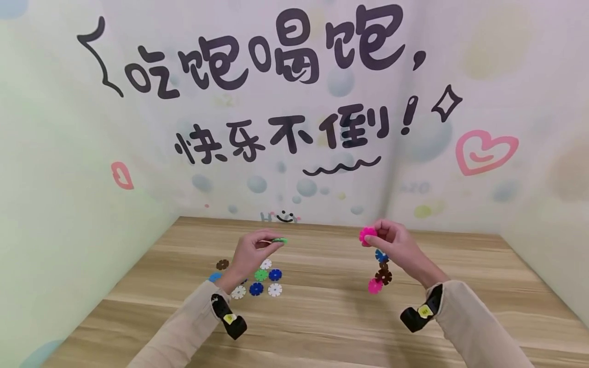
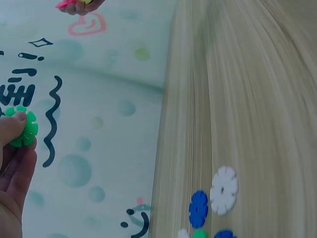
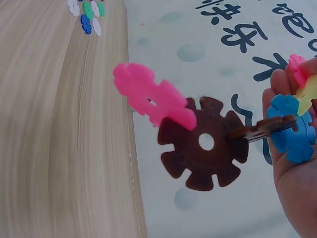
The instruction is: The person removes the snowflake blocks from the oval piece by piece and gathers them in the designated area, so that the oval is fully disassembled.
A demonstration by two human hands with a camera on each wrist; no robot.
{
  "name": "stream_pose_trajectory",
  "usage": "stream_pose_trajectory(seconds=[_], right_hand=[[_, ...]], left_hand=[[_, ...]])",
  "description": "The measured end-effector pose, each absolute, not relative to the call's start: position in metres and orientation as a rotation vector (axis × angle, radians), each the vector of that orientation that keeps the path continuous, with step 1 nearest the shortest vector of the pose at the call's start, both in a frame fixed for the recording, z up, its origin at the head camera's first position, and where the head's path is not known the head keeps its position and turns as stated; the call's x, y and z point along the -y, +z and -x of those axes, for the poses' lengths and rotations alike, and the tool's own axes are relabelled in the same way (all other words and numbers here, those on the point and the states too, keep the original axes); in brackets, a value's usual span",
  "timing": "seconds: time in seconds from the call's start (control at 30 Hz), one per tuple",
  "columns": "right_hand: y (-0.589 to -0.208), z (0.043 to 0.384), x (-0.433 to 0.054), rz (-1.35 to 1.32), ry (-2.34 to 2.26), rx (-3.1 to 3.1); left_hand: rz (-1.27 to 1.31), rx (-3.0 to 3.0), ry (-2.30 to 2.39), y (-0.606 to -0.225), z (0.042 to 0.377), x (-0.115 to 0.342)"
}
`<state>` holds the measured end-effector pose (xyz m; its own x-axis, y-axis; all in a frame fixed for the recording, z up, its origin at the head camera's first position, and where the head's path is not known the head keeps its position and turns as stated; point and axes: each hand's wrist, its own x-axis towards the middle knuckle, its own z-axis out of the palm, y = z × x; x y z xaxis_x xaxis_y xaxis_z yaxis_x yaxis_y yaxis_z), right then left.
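Note:
My left hand [image 1: 246, 253] pinches a green notched plastic disc [image 2: 30, 130] between thumb and fingers, raised over the table. Opposite it, my right hand [image 1: 400, 248] grips the upper end of a chain of interlocking discs. A pink disc [image 1: 367, 236] tops the chain at the fingertips, and the right wrist view shows a yellow disc [image 3: 309, 95] by it. Below come a blue disc [image 3: 301, 152] against the fingers, a brown disc [image 3: 260, 128] seen edge-on, another brown disc [image 3: 181, 141] and a pink disc [image 3: 138, 84] at the free end.
Loose discs lie on the wooden table [image 1: 317, 317] at left, partly behind my left forearm. They include a white disc [image 1: 275, 292], a dark blue disc [image 1: 256, 291], a green disc [image 1: 261, 276] and a brown disc [image 1: 223, 264]. Behind the table hangs a printed cloth [image 1: 294, 194].

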<state>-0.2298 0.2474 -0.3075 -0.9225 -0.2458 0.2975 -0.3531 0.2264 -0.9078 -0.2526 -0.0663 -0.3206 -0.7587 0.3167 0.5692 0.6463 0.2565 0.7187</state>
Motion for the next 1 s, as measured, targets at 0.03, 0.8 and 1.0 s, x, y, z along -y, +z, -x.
stream_pose_trajectory(seconds=[0.03,0.8,1.0], right_hand=[[-0.308,0.230,-0.247,-0.588,1.801,2.390],[-0.313,0.228,-0.238,-0.627,1.813,2.402],[-0.315,0.230,-0.236,-0.648,1.817,2.398]], left_hand=[[0.873,2.238,-1.513,-0.323,0.255,0.070],[0.454,2.638,-1.549,-0.377,0.308,0.123],[0.426,2.682,-1.477,-0.389,0.320,0.120]])
